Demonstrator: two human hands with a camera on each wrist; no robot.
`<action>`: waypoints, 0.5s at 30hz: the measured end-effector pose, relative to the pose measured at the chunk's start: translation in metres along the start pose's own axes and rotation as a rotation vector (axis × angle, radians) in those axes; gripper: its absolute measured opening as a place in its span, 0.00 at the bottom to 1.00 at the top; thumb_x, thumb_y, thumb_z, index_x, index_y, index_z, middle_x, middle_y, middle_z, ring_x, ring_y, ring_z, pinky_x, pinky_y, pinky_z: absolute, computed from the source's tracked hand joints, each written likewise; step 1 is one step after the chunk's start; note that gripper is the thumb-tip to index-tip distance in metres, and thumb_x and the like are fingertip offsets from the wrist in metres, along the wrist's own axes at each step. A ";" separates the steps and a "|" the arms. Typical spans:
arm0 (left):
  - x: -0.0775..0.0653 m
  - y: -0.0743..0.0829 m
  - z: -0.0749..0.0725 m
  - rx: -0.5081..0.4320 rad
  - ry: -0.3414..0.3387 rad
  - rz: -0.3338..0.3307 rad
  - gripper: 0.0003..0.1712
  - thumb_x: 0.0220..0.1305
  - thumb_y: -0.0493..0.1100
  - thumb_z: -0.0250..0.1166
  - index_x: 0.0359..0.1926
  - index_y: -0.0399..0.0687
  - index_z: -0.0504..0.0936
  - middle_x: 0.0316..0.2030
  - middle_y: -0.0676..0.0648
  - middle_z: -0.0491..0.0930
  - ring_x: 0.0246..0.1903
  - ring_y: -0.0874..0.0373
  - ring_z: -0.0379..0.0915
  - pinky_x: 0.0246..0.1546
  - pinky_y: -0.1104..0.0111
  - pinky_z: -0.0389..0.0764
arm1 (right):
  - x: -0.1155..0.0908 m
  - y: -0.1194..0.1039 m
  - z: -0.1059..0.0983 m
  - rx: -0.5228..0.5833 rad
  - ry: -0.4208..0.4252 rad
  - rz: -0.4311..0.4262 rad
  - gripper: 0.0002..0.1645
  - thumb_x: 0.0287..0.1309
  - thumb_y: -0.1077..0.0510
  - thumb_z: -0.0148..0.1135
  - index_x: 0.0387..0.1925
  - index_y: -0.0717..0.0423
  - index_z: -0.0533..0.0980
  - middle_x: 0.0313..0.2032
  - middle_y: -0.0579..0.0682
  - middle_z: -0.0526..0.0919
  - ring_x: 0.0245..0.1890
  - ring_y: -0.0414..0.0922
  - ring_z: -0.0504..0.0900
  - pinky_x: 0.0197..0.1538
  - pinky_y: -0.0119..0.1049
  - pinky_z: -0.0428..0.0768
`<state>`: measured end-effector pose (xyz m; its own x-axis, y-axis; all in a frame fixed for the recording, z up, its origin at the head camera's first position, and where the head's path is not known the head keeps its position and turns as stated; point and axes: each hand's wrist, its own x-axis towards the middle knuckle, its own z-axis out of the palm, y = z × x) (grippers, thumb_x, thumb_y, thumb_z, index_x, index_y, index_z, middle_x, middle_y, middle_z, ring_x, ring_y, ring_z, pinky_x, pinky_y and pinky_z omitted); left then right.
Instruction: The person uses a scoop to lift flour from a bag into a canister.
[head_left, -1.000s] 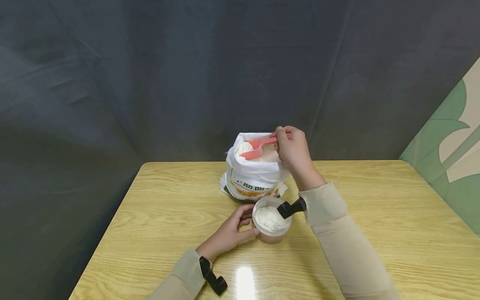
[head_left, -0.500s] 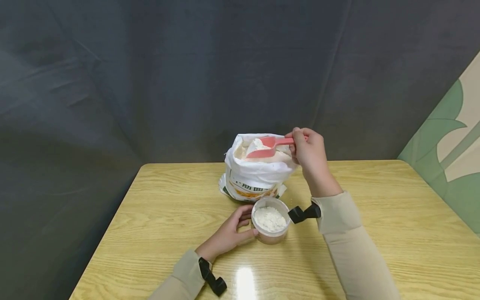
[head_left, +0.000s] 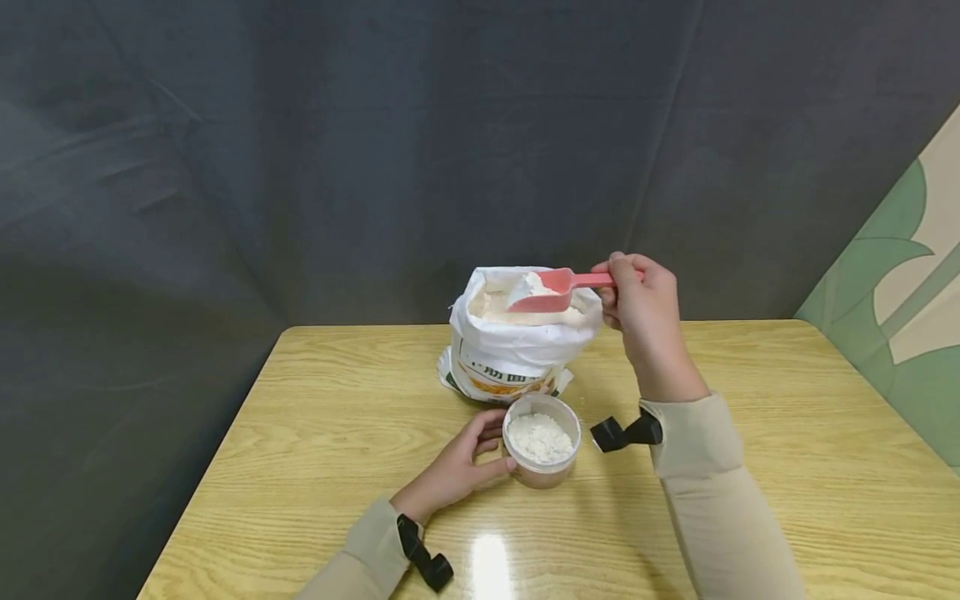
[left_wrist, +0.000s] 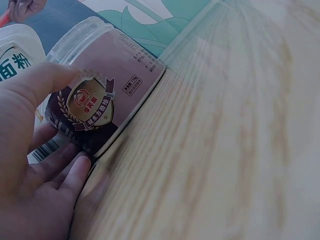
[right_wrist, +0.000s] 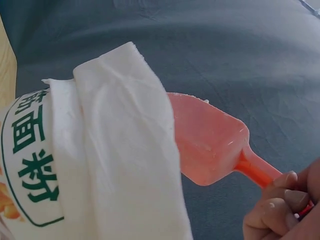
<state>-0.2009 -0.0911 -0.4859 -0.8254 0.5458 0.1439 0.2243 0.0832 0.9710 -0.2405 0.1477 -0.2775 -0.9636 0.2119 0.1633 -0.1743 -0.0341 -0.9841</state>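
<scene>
A pink scoop (head_left: 551,292) heaped with white flour is over the mouth of the white flour bag (head_left: 517,350). My right hand (head_left: 645,312) grips its handle to the right of the bag. In the right wrist view the bag's folded rim hides part of the scoop (right_wrist: 210,140). In front of the bag stands a round clear plastic jar (head_left: 542,467) with a mauve label, white flour inside. My left hand (head_left: 453,471) holds the jar from its left side, fingers and thumb around the wall. The left wrist view shows the jar's label (left_wrist: 90,102) and my thumb against it.
A wood-grain table (head_left: 315,433) carries the bag and jar, which stand close together. Behind it hangs a dark cloth (head_left: 375,167). A green and beige leaf-patterned surface (head_left: 900,292) lies beyond the table's right edge. Crumbs of flour dot the table right of the jar.
My right hand has moved right with the scoop, whose flour-filled bowl has shifted from the left of the bag's mouth toward its right side. The left hand and jar have stayed nearly still.
</scene>
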 end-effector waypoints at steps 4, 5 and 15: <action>0.001 0.000 0.000 0.003 0.002 -0.003 0.39 0.68 0.40 0.68 0.74 0.43 0.60 0.70 0.43 0.65 0.69 0.49 0.62 0.70 0.58 0.68 | -0.004 -0.003 -0.003 0.069 0.010 -0.029 0.17 0.76 0.53 0.52 0.37 0.63 0.77 0.17 0.46 0.71 0.15 0.39 0.64 0.17 0.27 0.64; 0.001 0.000 0.000 0.003 0.002 -0.004 0.39 0.68 0.40 0.68 0.74 0.43 0.60 0.70 0.43 0.65 0.69 0.49 0.62 0.70 0.58 0.68 | -0.005 -0.003 -0.004 0.091 0.010 -0.036 0.17 0.76 0.54 0.52 0.36 0.62 0.77 0.17 0.46 0.71 0.15 0.39 0.64 0.16 0.27 0.64; 0.001 -0.002 0.001 0.003 0.001 0.006 0.37 0.69 0.40 0.67 0.73 0.44 0.61 0.70 0.42 0.65 0.69 0.48 0.63 0.69 0.59 0.68 | -0.022 -0.006 -0.018 0.235 -0.021 -0.079 0.17 0.75 0.57 0.53 0.31 0.62 0.78 0.15 0.47 0.71 0.13 0.38 0.62 0.14 0.26 0.61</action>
<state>-0.2022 -0.0897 -0.4882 -0.8243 0.5459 0.1501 0.2310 0.0822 0.9695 -0.2142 0.1609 -0.2769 -0.9486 0.2029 0.2428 -0.2893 -0.2448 -0.9254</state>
